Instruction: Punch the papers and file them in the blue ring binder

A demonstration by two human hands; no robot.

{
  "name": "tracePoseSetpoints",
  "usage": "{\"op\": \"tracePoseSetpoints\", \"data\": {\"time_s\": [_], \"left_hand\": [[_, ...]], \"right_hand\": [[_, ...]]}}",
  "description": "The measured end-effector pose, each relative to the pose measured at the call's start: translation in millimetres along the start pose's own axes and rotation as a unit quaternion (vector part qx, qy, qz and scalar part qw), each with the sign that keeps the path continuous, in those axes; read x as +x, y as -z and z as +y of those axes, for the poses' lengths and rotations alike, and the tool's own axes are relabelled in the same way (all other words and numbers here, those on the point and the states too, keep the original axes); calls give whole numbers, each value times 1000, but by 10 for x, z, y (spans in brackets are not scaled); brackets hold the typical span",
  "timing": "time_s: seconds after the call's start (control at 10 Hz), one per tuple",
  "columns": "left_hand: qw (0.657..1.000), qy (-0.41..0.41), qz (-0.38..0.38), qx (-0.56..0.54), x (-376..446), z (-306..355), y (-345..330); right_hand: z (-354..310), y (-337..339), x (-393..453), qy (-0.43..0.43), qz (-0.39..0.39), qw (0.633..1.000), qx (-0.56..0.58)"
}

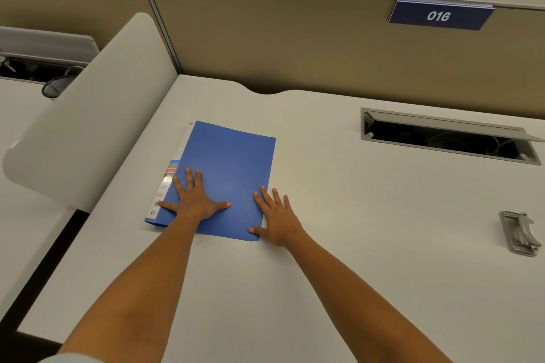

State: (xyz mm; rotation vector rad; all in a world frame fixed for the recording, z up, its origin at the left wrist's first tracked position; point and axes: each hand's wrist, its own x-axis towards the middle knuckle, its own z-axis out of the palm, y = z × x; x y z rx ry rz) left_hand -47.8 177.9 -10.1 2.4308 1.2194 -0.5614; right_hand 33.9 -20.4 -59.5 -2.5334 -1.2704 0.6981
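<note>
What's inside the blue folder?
The blue ring binder is closed, so its inside is hidden. Both hands lie flat on it: left hand, right hand. Only a label strip shows along its spine.

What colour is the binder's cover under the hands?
Plain blue binder, closed; clearest in the head view.

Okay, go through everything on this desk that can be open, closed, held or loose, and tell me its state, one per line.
Blue ring binder: closed, lying flat on the desk.
Left hand: flat on the binder cover, fingers spread.
Right hand: flat at the binder's right edge, fingers straight.
Hole punch: on the desk to the right, untouched.
Cable hatch: lid open.
Papers: none visible outside the binder.
</note>
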Motion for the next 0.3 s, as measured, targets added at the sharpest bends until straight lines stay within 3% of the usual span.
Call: {"op": "tracePoseSetpoints", "data": {"time_s": [0.2, 0.3], "left_hand": [[1000, -13, 3, -14, -57, 125, -55], [994, -87, 60, -23, -120, 339, -148]], "right_hand": [[-58, 71, -102, -13, -10, 999, 36], [-8, 197, -202, -8, 87, 990, 109]]}}
